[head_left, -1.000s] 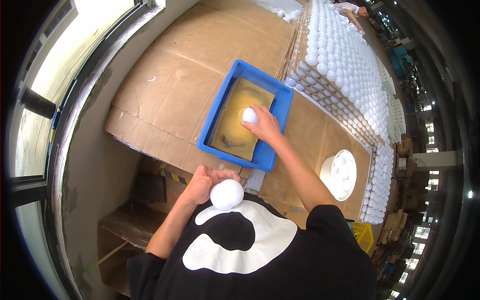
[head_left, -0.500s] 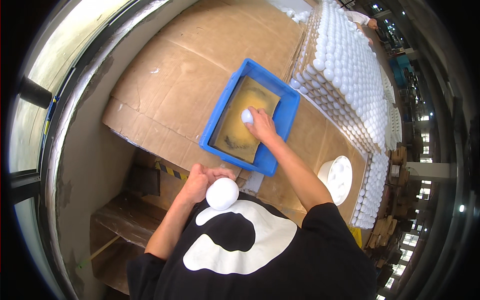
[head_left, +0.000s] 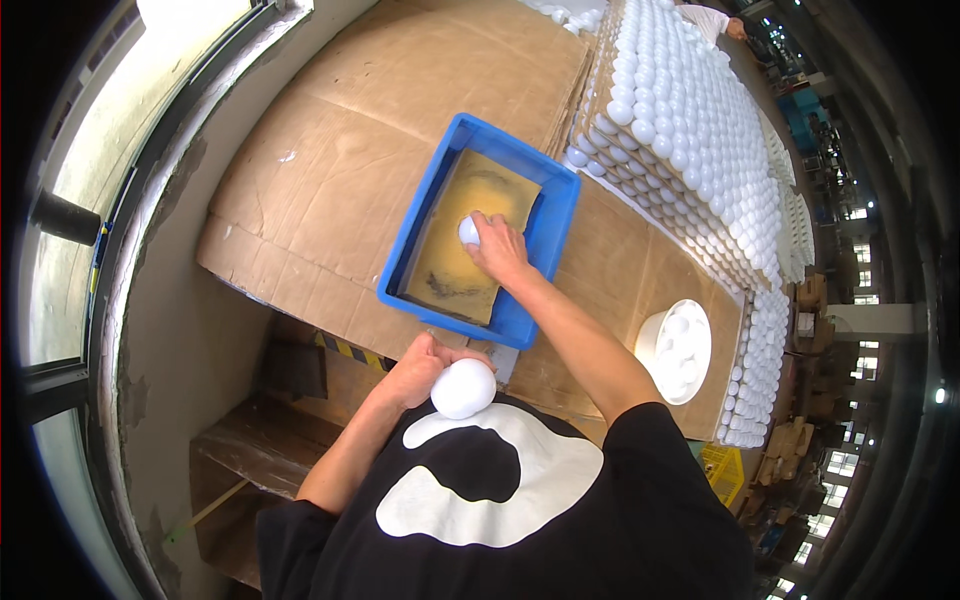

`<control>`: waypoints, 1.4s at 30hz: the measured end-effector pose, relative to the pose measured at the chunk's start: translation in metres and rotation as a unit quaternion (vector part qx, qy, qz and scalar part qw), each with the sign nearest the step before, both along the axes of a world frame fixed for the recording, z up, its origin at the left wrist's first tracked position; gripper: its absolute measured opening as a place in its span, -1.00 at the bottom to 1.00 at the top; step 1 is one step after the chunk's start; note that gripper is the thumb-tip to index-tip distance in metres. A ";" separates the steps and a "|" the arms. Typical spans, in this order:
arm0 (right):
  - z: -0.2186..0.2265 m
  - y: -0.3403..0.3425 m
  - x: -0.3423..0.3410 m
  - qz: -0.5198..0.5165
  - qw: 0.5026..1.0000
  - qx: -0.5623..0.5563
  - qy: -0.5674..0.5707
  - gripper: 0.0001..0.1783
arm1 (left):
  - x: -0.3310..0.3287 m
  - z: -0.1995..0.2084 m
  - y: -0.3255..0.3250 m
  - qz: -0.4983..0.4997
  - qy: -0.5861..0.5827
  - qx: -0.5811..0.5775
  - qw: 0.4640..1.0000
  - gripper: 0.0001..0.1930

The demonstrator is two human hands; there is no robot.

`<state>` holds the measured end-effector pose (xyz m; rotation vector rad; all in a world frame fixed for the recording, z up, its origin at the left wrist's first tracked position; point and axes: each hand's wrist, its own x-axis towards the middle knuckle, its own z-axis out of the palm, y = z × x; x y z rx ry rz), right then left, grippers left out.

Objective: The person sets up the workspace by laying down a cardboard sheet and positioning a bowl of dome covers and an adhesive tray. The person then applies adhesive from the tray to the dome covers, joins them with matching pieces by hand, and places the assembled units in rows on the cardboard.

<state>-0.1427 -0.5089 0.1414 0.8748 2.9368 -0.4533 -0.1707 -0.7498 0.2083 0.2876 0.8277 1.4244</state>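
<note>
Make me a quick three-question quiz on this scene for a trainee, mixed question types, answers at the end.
1. True or false: the left hand is empty.
2. Multiple choice: what colour is the bin that the right hand reaches into? A) red B) blue C) green
3. Fill in the blank: in the picture, the white tub stands to the ____ of the bin.

Key:
1. False; it holds a large white ball.
2. B
3. right
</note>
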 end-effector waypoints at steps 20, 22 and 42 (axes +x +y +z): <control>0.027 0.156 0.177 -0.259 0.727 -0.515 0.373 -0.47 | 0.058 0.017 0.067 -0.111 0.184 -0.054 0.975 -0.48; 0.003 0.192 0.186 -0.291 0.746 -0.478 0.360 -0.49 | 0.061 0.013 0.065 -0.119 0.191 -0.077 0.971 -0.48; -0.083 0.349 0.117 -0.212 0.973 -0.023 0.089 -0.33 | 0.084 -0.001 0.082 0.010 0.210 -0.172 0.962 0.06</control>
